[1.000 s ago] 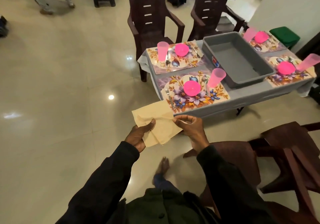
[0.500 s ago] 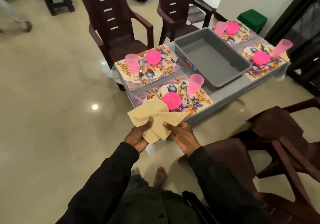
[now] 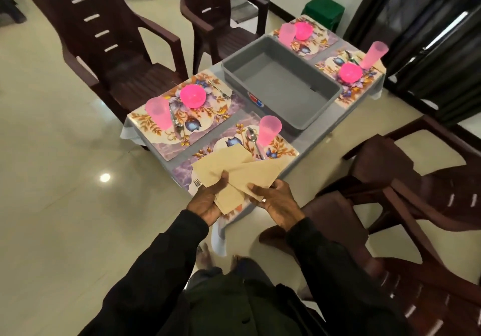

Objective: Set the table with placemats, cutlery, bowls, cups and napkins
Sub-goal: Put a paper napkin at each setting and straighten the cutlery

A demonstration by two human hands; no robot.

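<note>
Grasping tan napkins (image 3: 229,165), left hand (image 3: 207,203) clamps the stack w/ thumb on top; right hand (image 3: 277,204) pinches the near edge of one sheet. Napkins are fanned above the nearest placemat (image 3: 283,148), hiding its center. Pink cup (image 3: 269,130) & spoon (image 3: 252,138) sit just beyond, gray tub (image 3: 281,88) behind.

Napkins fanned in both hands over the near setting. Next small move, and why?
Probably: right hand draws its napkin off the stack in the left hand, lays it on the near placemat; cup and spoon sit there, no napkin shows.
</note>
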